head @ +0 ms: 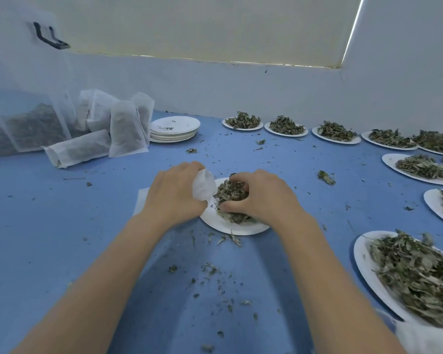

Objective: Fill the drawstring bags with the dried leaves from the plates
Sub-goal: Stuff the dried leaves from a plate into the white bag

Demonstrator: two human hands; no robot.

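Gripping a white drawstring bag [203,187] at its mouth, the left hand [175,192] holds it tilted against the left rim of a white plate [237,227] at the centre of the blue table [62,226]; the right hand [260,195] lies over the pile of dried leaves [230,194] on that plate, fingers curled round a clump of them, thumb low at the near side of the pile; the pile sits just beside the bag's mouth. A flat white sheet [141,203] shows beneath the left wrist; what it is cannot be told. Filled bags [124,129] stand and lie at the far left, beside a clear bin [18,98] with dark contents; a stack of empty plates [174,129] sits just right of them. A row of plates heaped with leaves [287,127] runs along the far edge and down the right side; the nearest heaped plate [404,274] lies at the lower right, well apart from the hands. Loose leaf scraps [210,269] are scattered over the table between the forearms.
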